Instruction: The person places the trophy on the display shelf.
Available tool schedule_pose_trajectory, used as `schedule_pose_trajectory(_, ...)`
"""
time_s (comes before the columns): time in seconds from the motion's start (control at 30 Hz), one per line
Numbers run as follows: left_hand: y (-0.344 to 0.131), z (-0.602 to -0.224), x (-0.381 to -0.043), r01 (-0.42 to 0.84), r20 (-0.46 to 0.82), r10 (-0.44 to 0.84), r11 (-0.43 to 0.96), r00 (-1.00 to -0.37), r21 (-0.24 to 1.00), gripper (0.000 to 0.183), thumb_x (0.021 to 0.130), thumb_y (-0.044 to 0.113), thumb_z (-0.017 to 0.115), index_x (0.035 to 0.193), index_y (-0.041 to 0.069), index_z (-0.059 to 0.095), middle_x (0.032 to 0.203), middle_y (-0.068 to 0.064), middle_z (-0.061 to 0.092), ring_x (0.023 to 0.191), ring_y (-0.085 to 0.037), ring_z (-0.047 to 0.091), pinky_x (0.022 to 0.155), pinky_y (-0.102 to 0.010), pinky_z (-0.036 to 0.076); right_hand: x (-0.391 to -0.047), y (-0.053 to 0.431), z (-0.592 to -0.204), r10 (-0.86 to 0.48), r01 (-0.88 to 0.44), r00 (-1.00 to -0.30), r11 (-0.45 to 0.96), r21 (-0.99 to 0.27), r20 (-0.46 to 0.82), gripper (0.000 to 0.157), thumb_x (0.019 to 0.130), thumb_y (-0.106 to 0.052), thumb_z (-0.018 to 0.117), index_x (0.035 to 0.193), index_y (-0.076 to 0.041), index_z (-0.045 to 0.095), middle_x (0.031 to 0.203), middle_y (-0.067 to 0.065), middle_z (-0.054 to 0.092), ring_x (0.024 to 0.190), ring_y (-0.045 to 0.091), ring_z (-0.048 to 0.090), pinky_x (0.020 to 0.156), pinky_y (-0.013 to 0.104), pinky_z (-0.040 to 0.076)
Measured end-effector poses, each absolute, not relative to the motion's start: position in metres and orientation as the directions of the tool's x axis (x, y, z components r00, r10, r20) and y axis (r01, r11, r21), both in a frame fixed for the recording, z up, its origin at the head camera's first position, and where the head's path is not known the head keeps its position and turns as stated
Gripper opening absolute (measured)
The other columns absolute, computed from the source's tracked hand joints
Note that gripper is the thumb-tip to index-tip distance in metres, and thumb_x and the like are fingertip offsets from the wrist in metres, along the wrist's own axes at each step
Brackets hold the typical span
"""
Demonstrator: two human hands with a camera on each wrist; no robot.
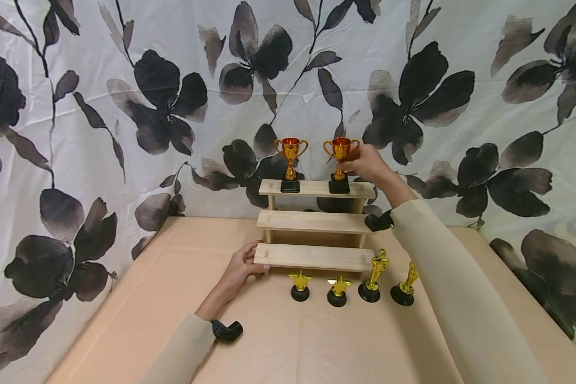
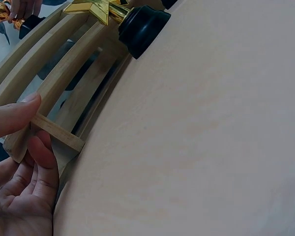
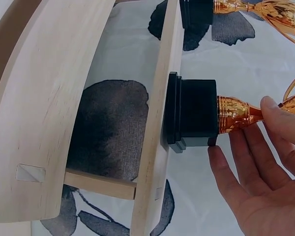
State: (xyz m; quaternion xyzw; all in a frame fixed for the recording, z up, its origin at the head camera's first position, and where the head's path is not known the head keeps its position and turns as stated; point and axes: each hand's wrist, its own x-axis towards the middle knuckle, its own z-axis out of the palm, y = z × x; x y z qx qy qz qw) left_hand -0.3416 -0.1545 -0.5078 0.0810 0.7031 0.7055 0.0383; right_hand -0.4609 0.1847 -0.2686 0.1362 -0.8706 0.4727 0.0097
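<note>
A three-tier wooden display stand (image 1: 312, 222) stands at the back of the table. My left hand (image 1: 240, 265) grips the left end of its lowest step, thumb on top and fingers beneath in the left wrist view. On the top step, my right hand (image 1: 367, 162) pinches the stem of a gold trophy cup (image 1: 340, 149) with a square black base (image 3: 197, 110). That base sits on the step near its right end. A second trophy cup (image 1: 290, 152) stands upright on the same step, to the left.
In front of the stand are two gold star trophies, one at left (image 1: 300, 286) and one beside it (image 1: 338, 291). Right of them stand two gold figurine trophies (image 1: 375, 274) on round black bases. A flower-printed cloth (image 1: 173, 106) hangs behind the table (image 1: 269, 341).
</note>
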Motion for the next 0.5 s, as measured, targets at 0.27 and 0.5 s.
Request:
schedule_pose_trajectory(0.27,-0.1529,-0.5076,-0.3434,0.054,0.055,0.154,-0.011,-0.986,0.998,0.087,0.083,0.002,0.077,0.159,0.004,0.036,0.131,-0.019,0.061,0.096,-0.014,0.066,0.067,-0.025,0.051,-0.4651,0.1872,-0.2694,-0.245,-0.254,-0.959,0.5,-0.828,0.146,0.046,0.099,-0.01,0.069,0.138,0.007,0.054,0.138,0.029,0.06,0.125,0.042,0.06,0.111,0.051,0.048)
schedule_pose_trajectory(0.5,-0.1516,-0.5086,-0.3463,0.07,0.07,0.153,-0.004,-0.986,0.998,0.086,0.084,0.003,0.077,0.158,0.001,0.035,0.129,-0.02,0.062,0.094,-0.013,0.067,0.067,-0.025,0.051,-0.4703,0.1892,-0.2717,-0.253,-0.263,-0.955,0.492,-0.83,0.153,0.045,0.099,-0.011,0.069,0.137,0.007,0.056,0.137,0.029,0.061,0.124,0.042,0.061,0.11,0.051,0.049)
